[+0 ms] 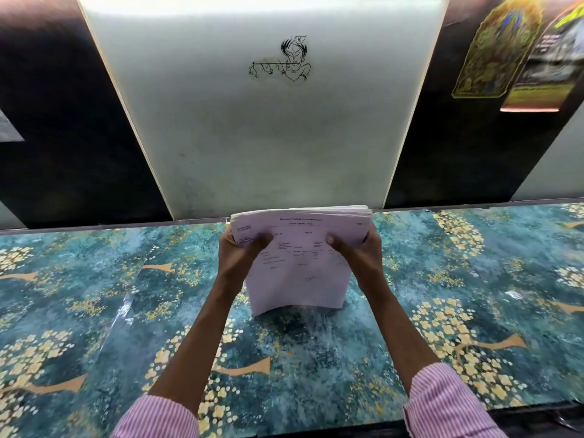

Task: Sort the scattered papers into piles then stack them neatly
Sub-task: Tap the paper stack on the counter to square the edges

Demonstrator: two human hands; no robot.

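Head view: left hand [241, 252] and right hand [358, 252] grip the printed paper stack [300, 248] upright on the floral table [94, 311], at 9 and 3 o'clock.

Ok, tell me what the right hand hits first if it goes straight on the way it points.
The right hand, gripping the stack of papers, points away from the person. Going straight on, it would likely meet the white wall panel behind the table first; depth is unclear.

From my feed, the left sleeve [158, 418] and right sleeve [448, 403] are shirt cloth in fine pink and white stripes. Both end at mid-forearm, leaving the left hand [238, 254] and right hand [363, 254] bare.
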